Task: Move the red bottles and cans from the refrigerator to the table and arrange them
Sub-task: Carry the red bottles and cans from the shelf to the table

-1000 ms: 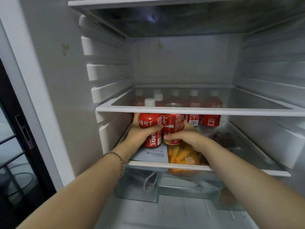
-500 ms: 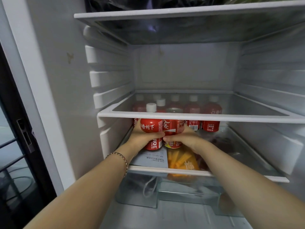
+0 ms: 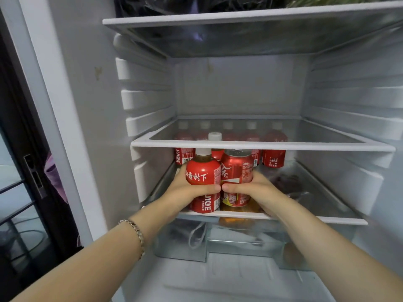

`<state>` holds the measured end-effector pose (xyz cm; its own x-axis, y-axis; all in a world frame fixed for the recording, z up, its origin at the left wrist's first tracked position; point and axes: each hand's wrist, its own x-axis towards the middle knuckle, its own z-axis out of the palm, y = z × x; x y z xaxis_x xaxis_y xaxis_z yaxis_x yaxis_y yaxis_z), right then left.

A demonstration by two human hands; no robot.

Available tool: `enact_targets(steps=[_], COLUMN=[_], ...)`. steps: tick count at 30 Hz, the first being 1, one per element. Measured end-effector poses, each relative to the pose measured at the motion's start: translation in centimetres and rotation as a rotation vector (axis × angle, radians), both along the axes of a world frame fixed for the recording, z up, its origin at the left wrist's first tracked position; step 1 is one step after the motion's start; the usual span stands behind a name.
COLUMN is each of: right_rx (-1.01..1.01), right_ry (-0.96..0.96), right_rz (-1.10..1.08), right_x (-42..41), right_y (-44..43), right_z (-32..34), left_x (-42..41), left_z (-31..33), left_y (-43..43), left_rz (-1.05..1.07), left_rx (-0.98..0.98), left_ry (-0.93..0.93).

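Barely begun: the left hand (image 3: 177,194) grips a red bottle (image 3: 202,178) and the right hand (image 3: 258,190) a red can (image 3: 237,171) at the shelf (image 3: 340,220) front, with more bottles (image 3: 273,159) behind

The left hand (image 3: 185,192) and right hand (image 3: 257,190) have drawn the red juice bottle (image 3: 202,182) and red cola can (image 3: 236,171) forward to the front edge of the lower shelf (image 3: 338,220), perhaps lifting them slightly.

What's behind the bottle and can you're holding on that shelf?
A row of red bottles stands at the back, caps showing through the glass shelf above. The held bottle and can cover the middle ones' lower halves; cans there would be hidden.
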<state>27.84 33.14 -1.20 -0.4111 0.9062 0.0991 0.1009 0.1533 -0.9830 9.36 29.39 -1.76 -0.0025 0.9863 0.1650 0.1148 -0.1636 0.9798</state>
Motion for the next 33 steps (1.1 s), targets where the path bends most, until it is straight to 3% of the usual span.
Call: enact_targets(steps=[7,15,25,33], right_rx=[-0.004,0.035,0.082,0.127], right_ry=[0.090,0.163,0.174,0.192], right_rz=[0.039,-0.093,-0.192,0.047], right_x=[-0.4,-0.9,-1.3,-3.0], right_y=[-0.1,-2.5,-8.4,-12.9], right_z=[0.8,0.6,0.4,0.7], left_x=[-0.5,-0.1,-0.3,-0.8], left_z=[0.5,0.6,0.5,0.6], left_y=[0.2,-1.8,-6.9,-15.5], left_rz=[-0.122,-0.071,-0.077,0.184], left_rx=[-0.044,-0.043,-0.004,0.058], left_ry=[-0.084,0.021,-0.010,-0.036])
